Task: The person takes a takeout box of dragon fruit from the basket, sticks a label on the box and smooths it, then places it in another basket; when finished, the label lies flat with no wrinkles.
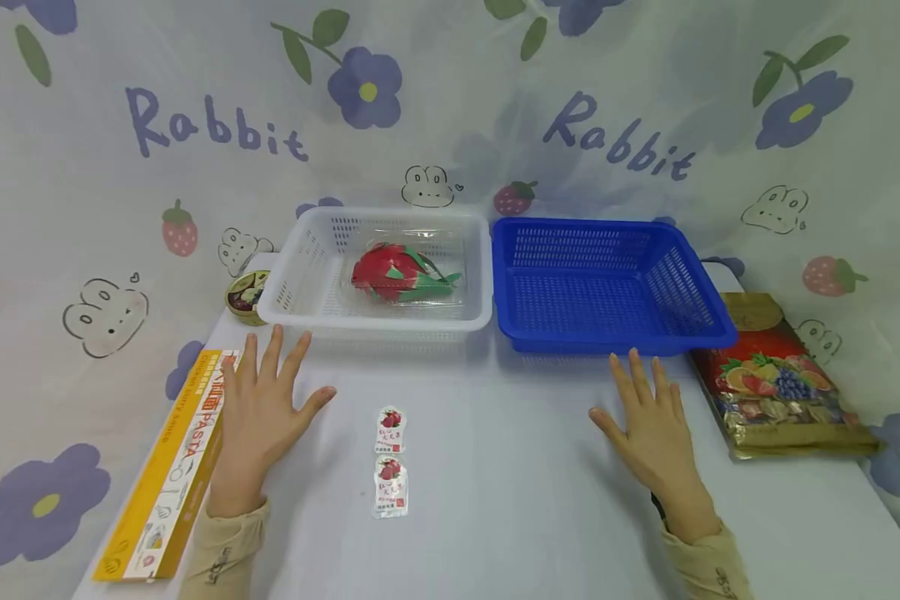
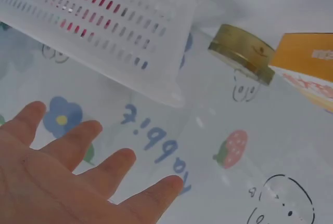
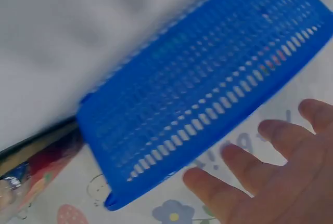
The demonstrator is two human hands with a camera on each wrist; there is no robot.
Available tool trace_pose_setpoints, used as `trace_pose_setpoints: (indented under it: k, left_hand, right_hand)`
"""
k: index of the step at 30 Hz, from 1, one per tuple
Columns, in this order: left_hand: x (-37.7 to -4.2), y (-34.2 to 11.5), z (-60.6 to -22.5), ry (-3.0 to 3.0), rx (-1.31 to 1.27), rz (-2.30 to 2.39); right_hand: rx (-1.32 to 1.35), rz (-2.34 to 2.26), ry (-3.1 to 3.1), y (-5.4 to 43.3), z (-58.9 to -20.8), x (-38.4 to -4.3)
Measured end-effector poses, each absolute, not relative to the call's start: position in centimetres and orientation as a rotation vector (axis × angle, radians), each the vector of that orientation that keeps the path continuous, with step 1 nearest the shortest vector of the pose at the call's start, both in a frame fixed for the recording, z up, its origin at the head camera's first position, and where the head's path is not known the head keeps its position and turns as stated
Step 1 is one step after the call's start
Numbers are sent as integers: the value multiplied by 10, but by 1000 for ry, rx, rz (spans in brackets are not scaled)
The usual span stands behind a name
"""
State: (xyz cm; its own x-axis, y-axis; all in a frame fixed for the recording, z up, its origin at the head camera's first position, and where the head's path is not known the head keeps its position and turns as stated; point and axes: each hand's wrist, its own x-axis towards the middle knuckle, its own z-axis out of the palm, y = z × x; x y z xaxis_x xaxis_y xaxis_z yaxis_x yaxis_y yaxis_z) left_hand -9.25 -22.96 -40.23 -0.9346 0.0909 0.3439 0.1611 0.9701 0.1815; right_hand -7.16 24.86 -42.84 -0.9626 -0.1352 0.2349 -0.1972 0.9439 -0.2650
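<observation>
My left hand (image 1: 261,417) is spread with straight fingers, holding nothing, and overlaps the edge of a long yellow and white pasta box (image 1: 167,467) in the head view. To its right lie two small dragon fruit stickers (image 1: 391,432), one above the other. My right hand (image 1: 652,429) is spread too, with nothing in it, in front of a blue plastic basket (image 1: 577,304). Behind the left hand stands a white basket (image 1: 285,279) with a red dragon fruit (image 1: 390,271) in a clear plastic container (image 1: 450,250) inside. Each wrist view shows spread fingers and the nearest basket.
A round gold tin (image 1: 246,298) stands left of the white basket. At the right edge of the white table (image 1: 495,483) lies a red and gold bag with fruit pictures (image 1: 780,375). A curtain printed with flowers and rabbits (image 1: 450,100) hangs behind.
</observation>
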Motion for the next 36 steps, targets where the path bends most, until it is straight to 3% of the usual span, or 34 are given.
trace_pose_setpoints:
  k: [20,30,36]
  left_hand:
    - [-194,-207,-353,-2904,-206,-879]
    - [-241,-192,-329,-2992,-202,-1298]
    - [-260,-184,-318,-3078,-75,-1376]
  right_hand:
    - [590,813,-2926,118,-395,-119]
    - [575,903,-2993,83,-405,-137]
    - [516,870,-3026,74,-409,-140]
